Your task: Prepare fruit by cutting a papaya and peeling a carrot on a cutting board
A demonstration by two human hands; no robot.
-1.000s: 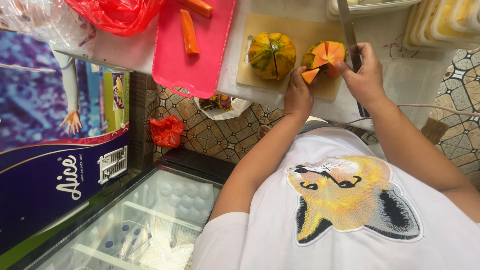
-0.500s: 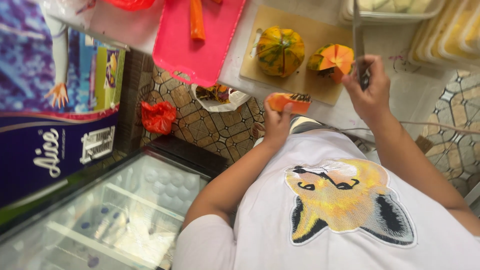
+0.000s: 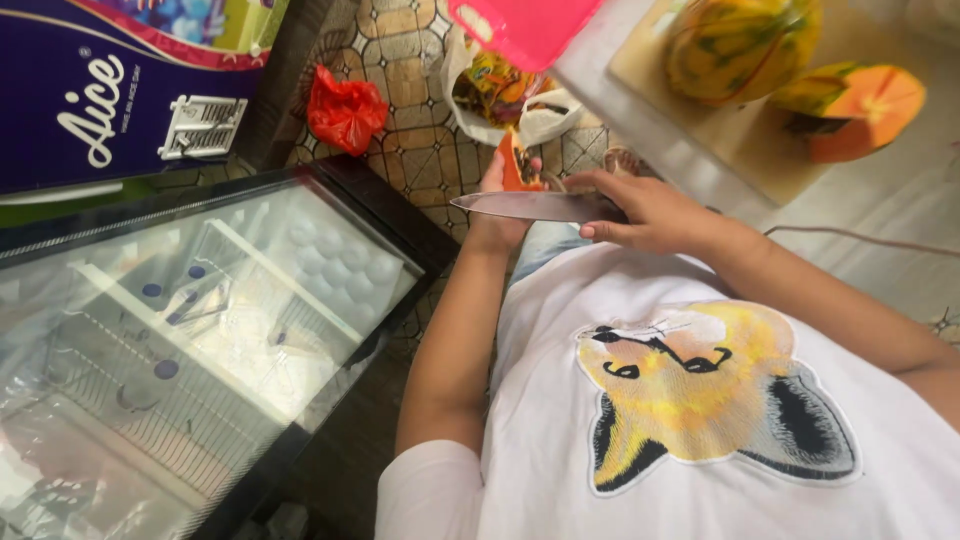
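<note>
My left hand (image 3: 497,200) holds an orange fruit wedge (image 3: 516,165) with dark seeds, off the counter and over a white plastic bag (image 3: 505,95) of scraps on the floor. My right hand (image 3: 640,208) grips a large knife (image 3: 520,206), blade pointing left and lying across my left hand just below the wedge. On the wooden cutting board (image 3: 700,150) at the upper right rest the big green-and-yellow fruit (image 3: 740,45) and a cut orange piece (image 3: 850,105).
A glass-topped chest freezer (image 3: 200,330) stands at the left. A red plastic bag (image 3: 345,110) lies on the tiled floor. A pink cutting board (image 3: 525,30) overhangs the counter edge. A blue-purple carton (image 3: 110,90) sits at the top left.
My left hand carried the wedge from the cutting board down over the scrap bag. My right hand followed with the knife, which now lies flat by the wedge. The view swung down and left.
</note>
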